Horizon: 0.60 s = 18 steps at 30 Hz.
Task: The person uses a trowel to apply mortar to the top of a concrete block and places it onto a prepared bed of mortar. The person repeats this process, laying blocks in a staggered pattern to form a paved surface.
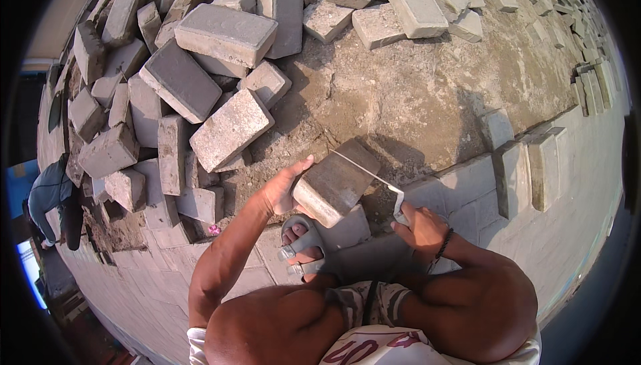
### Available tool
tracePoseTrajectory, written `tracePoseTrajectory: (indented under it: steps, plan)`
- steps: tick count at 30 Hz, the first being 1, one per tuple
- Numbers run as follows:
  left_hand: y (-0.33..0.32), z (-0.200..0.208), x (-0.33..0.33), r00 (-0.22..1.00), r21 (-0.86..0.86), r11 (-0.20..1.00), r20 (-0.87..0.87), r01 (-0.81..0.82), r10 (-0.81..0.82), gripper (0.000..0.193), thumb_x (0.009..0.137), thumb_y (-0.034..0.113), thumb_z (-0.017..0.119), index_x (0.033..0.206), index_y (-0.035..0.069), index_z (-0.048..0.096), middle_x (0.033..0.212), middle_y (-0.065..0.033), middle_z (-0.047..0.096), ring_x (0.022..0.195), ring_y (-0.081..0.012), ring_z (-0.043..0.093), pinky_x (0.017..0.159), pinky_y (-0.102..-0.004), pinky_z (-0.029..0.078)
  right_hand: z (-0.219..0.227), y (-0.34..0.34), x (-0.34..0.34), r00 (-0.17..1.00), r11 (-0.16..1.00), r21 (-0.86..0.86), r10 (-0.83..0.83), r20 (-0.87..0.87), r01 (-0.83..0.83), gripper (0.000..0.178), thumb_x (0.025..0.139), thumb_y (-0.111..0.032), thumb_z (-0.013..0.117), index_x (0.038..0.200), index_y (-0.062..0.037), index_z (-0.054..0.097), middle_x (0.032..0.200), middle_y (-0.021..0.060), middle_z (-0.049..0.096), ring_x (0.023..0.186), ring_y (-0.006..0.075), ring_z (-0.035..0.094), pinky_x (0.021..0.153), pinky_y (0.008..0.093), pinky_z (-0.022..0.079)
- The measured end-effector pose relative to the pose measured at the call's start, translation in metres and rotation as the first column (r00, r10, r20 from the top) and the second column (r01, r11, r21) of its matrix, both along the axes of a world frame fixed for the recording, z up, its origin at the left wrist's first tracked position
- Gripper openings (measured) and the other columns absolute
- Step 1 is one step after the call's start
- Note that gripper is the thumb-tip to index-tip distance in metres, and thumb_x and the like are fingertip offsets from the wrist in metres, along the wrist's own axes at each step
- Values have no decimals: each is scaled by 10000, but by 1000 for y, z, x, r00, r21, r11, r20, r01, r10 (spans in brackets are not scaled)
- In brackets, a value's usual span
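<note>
My left hand grips a grey concrete paving block by its left side, the thumb near its upper edge. The block is held tilted above the edge of the laid paving, with a dark shadow across its far part. In my right hand is a trowel, its fingers wrapped round the handle. The trowel's bent neck leads to a thin blade seen almost edge-on, which crosses over the block. Whether the blade touches the block I cannot tell. Below the block is my sandalled foot.
Loose paving blocks are heaped at the far left and along the back. Bare sandy ground lies ahead, bordered by laid pavers. Several blocks stand at the right. Another person bends over at the far left.
</note>
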<state>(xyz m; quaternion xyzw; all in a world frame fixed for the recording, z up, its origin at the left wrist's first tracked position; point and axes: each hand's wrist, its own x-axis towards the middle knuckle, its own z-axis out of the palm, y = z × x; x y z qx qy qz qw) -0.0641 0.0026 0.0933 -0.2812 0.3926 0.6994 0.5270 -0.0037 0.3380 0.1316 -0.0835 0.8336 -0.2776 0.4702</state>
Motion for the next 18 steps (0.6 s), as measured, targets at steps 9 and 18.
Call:
tracePoseTrajectory:
  steps: [9,18]
  plan:
    - [1,-2,24,894,-444,857,-221,264,-390,958,704,343,792,1453,-76,367,1363,-241,503,1221,-355,514,1078,-399,371,-58,9,-5,962,966,-51,-256,-99,252,395,914,-286,612,1113,47,542,928,302,663,898,501,624,785,544,481]
    - [-3,81,37,344,-938,343,-305,56,-888,923,656,277,805,1416,-67,409,1018,-338,671,924,-436,702,879,-443,550,-13,26,-3,919,888,-237,-389,73,394,327,920,-235,640,1091,26,545,816,240,645,780,441,629,675,465,467]
